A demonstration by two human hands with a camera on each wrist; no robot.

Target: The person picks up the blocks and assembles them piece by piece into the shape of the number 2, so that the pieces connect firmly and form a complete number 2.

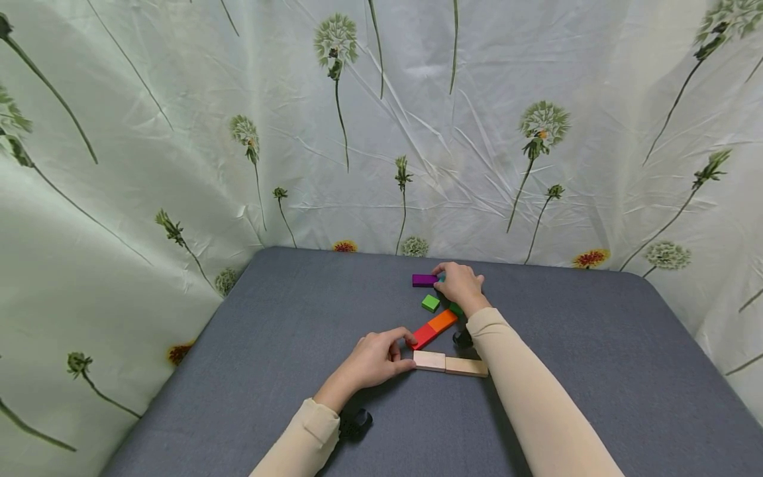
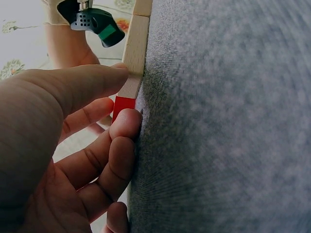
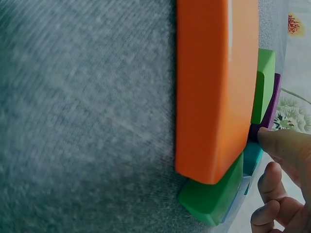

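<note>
My left hand [image 1: 373,358] is at the left end of a pale wooden block [image 1: 429,360]. Its thumb touches that block and its index finger touches a red block [image 1: 423,336]; the other fingers bend loosely beside them. Farther back, my right hand [image 1: 461,283] pinches a teal block [image 3: 251,158] between thumb and index finger, against the right end of a purple block [image 1: 424,281]. The hand covers most of the teal block in the head view. An orange block [image 1: 444,321] continues the slanted line from the red one.
A tan wooden block [image 1: 466,367] adjoins the pale one. A light green block [image 1: 430,303] lies before the purple block. A darker green block [image 3: 211,196] touches the orange one's end, with a light-blue piece [image 3: 236,199] behind it. Grey cloth [image 1: 286,344] covers the table; a floral curtain [image 1: 381,132] hangs behind.
</note>
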